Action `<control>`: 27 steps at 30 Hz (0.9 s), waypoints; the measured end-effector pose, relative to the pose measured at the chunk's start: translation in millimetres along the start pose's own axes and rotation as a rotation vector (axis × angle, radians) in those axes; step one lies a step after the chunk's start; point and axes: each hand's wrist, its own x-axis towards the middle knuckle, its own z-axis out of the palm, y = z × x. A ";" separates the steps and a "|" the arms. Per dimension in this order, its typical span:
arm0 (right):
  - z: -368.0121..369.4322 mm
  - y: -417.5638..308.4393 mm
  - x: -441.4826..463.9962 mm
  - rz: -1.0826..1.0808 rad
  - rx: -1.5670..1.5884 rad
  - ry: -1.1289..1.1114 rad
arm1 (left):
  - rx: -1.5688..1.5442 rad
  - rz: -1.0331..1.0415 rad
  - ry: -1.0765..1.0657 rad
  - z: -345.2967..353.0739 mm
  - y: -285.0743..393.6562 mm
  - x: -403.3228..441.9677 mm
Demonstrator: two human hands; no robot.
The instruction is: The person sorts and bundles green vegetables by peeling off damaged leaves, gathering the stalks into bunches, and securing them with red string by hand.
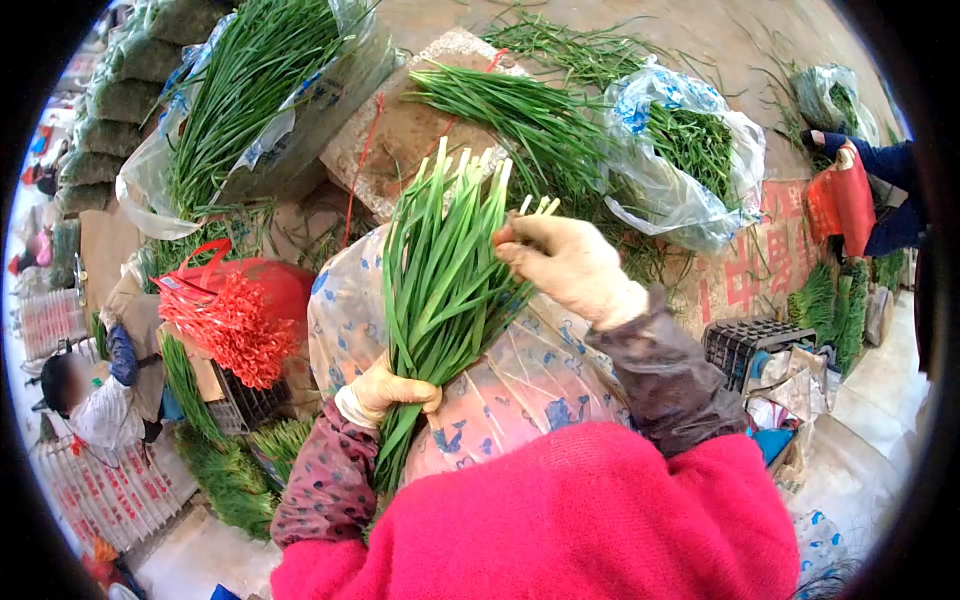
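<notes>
Gripping long, flat green leaves (430,290) with curled fingers, the cream-gloved left hand (385,392) is steadying seemingly delicate picking, the cream-gloved right hand (572,265) pinching something unclear beside the far, pale stems (503,178).

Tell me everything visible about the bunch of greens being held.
The bunch has long, narrow green leaves, its whitish, uneven ends pointing away from the wearer. No tie shows around it. It lies across patterned plastic. The gloved left hand wraps its lower part; the gloved right hand is at its upper right, grip unclear.
</notes>
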 end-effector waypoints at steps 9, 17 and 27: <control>16.3 6.8 11.0 0.272 0.285 -0.200 | 0.038 0.049 0.049 3.4 -4.3 1.9; 17.4 -14.7 7.6 0.246 -0.487 -0.199 | -0.015 0.016 0.088 8.9 -1.1 4.0; 11.6 22.0 3.3 0.330 0.145 -0.039 | 0.065 0.020 0.116 9.9 -6.0 3.8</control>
